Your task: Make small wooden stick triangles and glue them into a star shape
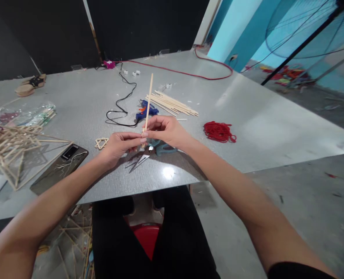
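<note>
A long pale wooden stick [150, 93] stands nearly upright between my hands, leaning slightly right at the top. Near its lower end, the fingertips of my right hand [170, 131] pinch it. My left hand [120, 146] is closed on the bottom part from the other side, fingertips almost touching the right ones. A shorter bit of wood seems to show at the fingers, but I cannot make out its form. Beneath the hands lies a pair of scissors [139, 161], blades apart, grey-blue handles partly covered. A small star-shaped stick piece [101, 143] lies beside my left hand.
Behind the hands lie a blue glue gun [153, 110] with a black cord [118, 104] and a pile of wooden sticks [174, 102]. Red yarn [219, 131] is at right. A phone [60, 166] and a stick framework [17, 151] are at left. The table's front edge is close.
</note>
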A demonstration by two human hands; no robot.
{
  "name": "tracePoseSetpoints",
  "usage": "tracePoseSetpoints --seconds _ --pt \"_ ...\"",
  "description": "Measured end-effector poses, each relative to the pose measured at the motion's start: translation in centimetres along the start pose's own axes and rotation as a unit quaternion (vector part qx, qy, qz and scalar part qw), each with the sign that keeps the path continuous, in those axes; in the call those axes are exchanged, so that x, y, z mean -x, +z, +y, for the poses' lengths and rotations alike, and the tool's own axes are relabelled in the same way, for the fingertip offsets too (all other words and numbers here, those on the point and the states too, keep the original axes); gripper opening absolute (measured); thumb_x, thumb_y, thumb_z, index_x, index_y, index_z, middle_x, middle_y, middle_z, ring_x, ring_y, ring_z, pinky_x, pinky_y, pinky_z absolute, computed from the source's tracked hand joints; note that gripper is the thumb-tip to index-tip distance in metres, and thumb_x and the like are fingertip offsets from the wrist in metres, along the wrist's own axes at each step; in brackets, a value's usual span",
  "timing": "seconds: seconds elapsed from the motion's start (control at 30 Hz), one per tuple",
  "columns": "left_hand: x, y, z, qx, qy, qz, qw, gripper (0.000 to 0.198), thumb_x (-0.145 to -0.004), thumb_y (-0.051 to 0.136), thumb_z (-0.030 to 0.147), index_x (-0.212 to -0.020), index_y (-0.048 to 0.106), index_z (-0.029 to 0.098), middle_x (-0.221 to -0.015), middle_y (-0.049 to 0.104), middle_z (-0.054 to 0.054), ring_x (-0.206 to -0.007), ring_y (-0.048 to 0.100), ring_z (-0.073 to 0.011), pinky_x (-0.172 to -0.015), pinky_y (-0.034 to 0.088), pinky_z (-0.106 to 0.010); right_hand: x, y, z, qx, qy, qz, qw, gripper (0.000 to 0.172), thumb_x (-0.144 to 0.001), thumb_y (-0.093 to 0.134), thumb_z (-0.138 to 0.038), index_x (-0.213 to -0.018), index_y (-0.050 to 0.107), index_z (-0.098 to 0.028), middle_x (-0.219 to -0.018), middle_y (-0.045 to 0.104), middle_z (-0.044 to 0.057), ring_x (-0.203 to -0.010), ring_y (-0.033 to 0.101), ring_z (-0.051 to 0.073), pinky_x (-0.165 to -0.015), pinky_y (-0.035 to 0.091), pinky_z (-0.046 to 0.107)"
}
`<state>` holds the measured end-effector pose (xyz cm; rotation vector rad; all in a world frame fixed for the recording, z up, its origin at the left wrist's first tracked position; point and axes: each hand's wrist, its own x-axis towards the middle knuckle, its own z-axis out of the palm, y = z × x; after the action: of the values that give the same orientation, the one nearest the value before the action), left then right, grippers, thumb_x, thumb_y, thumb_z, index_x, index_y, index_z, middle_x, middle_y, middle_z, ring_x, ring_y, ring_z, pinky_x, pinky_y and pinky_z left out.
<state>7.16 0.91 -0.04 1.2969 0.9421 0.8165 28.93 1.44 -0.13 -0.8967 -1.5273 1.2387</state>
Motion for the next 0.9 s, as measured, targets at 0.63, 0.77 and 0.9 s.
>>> tracePoseSetpoints --seconds 0.63,0.77,0.9 --pt "0.17 0.01 0.30 -0.019 0.000 -0.010 1.000 0.033 -0.072 0.097 0.040 -0.097 0.089 0.021 -0.089 0.081 -0.008 -0.066 0.059 -0.0094 -0.060 0.043 -0.024 0.09 -0.22 -0.23 0.007 0.006 0.003 1.000 0.045 -0.065 0.098 -0.048 -0.094 0.077 -0.021 -0.091 0.080 0.003 -0.082 0.073 0.018 -0.082 0.062 0.035" --pt "0.22 0.11 0.47 -0.037 -0.002 -0.010 0.999 0.033 -0.072 0.097 0.042 -0.095 0.089 0.020 -0.087 0.081 -0.009 -0.063 0.059 -0.0088 -0.057 0.042 -0.024 0.01 -0.11 -0.11 0.003 0.006 0.003 1.000 0.044 -0.065 0.098 -0.048 -0.093 0.076 -0.020 -0.090 0.080 0.003 -0.082 0.074 0.018 -0.083 0.063 0.035" --pt "0.30 0.33 0.56 -0.035 -0.009 -0.004 0.999 0.034 -0.069 0.098 0.043 -0.092 0.089 0.019 -0.084 0.080 -0.008 -0.058 0.058 -0.0076 -0.055 0.042 -0.024 -0.10 -0.10 0.01 0.007 0.001 0.004 1.000 0.044 -0.066 0.098 -0.048 -0.093 0.077 -0.020 -0.088 0.079 0.003 -0.083 0.074 0.019 -0.082 0.063 0.036"
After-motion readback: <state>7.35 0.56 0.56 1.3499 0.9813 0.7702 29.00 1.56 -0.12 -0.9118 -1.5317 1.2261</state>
